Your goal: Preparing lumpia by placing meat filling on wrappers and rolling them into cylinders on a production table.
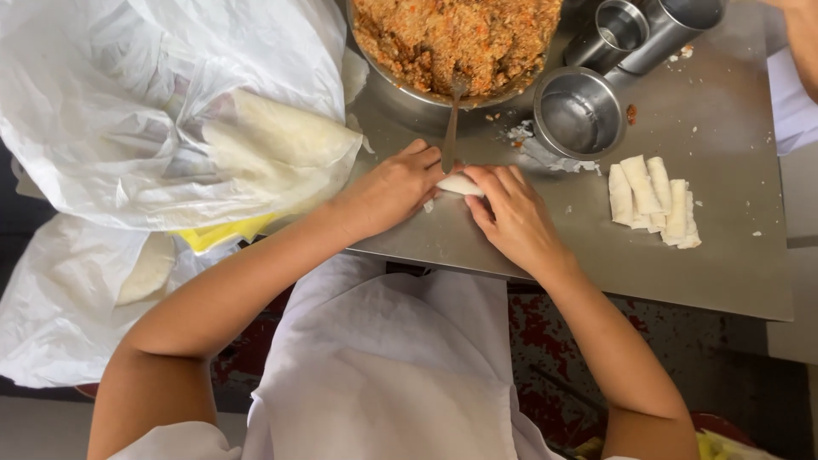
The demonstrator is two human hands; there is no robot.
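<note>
Both my hands rest on a steel table (682,273) and press on one small white wrapper roll (460,184) between them. My left hand (394,187) covers its left end with curled fingers. My right hand (509,213) lies over its right end, fingertips on the roll. Just beyond the roll, a large metal bowl (409,89) holds an orange-brown minced filling (456,36), with a spoon (452,123) leaning out of it toward my hands.
Several finished white rolls (652,200) lie in a pile to the right. A small steel bowl (579,112) and two steel cups (648,30) stand behind them. White plastic bags (153,111) with stacked round wrappers (273,140) fill the left. Another person's arm (803,38) shows top right.
</note>
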